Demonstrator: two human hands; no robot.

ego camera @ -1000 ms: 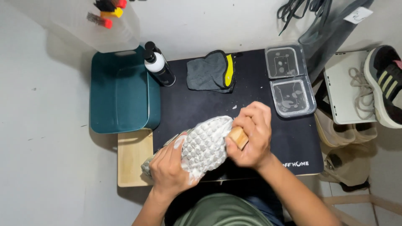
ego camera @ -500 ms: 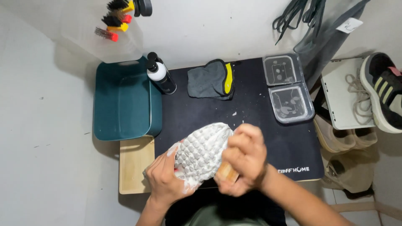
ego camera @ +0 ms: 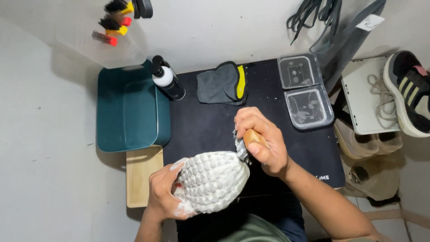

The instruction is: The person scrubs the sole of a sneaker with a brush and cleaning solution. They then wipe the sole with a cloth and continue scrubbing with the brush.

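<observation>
Pale grey floor surrounds a black worktop at the centre of the frame. Low in the frame, the left hand cups a white knitted shoe, fingers curled around its heel end. Just right of it, the right hand is wrapped tight on a wooden-handled brush, bristles touching the shoe's toe. At the worktop's upper edge stand a black pump bottle with a white label, a grey and yellow cloth and two clear square containers. A teal box sits at left. A white tag hangs upper right, above a black sneaker.
</observation>
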